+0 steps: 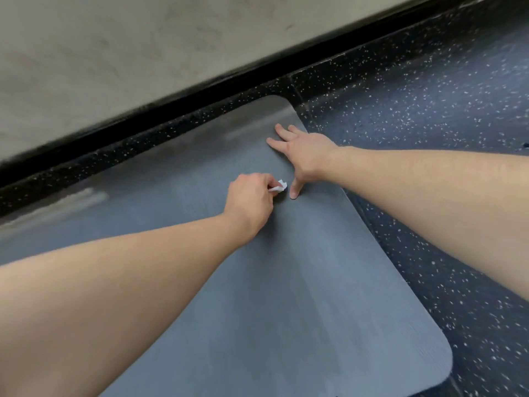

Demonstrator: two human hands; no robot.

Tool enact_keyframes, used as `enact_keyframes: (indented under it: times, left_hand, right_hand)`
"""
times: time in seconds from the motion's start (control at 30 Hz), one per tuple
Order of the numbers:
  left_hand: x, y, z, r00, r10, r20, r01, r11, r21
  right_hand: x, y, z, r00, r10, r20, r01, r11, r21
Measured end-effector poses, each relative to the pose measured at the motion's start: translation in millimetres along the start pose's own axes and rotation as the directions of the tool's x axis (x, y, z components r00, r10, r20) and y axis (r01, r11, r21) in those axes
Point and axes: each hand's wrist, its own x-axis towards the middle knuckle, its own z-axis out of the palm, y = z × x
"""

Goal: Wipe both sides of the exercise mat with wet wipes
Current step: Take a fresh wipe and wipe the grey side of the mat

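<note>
A grey-blue exercise mat [300, 282] lies flat on the speckled floor, its far rounded corner near the wall. My left hand [249, 202] grips a crumpled white wet wipe [279, 186] and holds it against the mat's middle. My right hand [303, 156] rests flat on the mat just beyond, fingers spread, thumb pressing down next to the wipe. Glossy streaks show on the far part of the mat.
Dark speckled rubber flooring [429, 124] surrounds the mat on the right and at the back. A black baseboard [171, 101] and a grey concrete wall [114, 47] run close along the mat's far edge.
</note>
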Motion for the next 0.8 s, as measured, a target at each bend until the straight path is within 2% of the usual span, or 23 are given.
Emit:
enact_keyframes:
  times: [0.13, 0.2, 0.3, 0.37, 0.5, 0.57, 0.7, 0.8]
  left_hand:
    - [18, 3, -13, 0.995, -0.014, 0.099, 0.019, 0.999, -0.048]
    - [19, 6, -11, 0.995, -0.015, 0.103, 0.022, 0.998, -0.063]
    - [9, 3, 0, 0.999, -0.036, 0.015, 0.037, 0.998, -0.049]
    - [-2, 4, 6, 0.998, -0.029, -0.047, 0.027, 0.999, -0.037]
    - [-29, 19, 14, 0.993, -0.028, -0.116, 0.020, 0.997, -0.070]
    - [-61, 30, 27, 0.992, 0.023, -0.121, -0.029, 0.998, -0.051]
    - [-145, 49, 60, 0.991, 0.131, -0.018, -0.132, 0.982, -0.138]
    - [-148, 48, 67, 0.986, 0.167, 0.025, -0.161, 0.976, -0.143]
  right_hand:
    - [-41, 10, 8, 0.996, -0.077, -0.041, 0.081, 0.990, 0.115]
    - [-78, 19, 27, 0.992, -0.122, 0.030, 0.118, 0.987, 0.106]
    - [-122, 22, 65, 0.970, -0.158, 0.183, 0.161, 0.987, -0.004]
    - [-128, 23, 81, 0.975, -0.164, 0.151, 0.177, 0.982, -0.071]
    - [-121, 23, 82, 0.976, -0.173, 0.132, 0.181, 0.982, -0.054]
    - [-122, 22, 82, 0.974, -0.180, 0.135, 0.189, 0.980, -0.058]
    - [-124, 24, 85, 0.974, -0.180, 0.135, 0.191, 0.979, -0.073]
    - [-128, 19, 84, 0.978, -0.153, 0.143, 0.163, 0.985, -0.064]
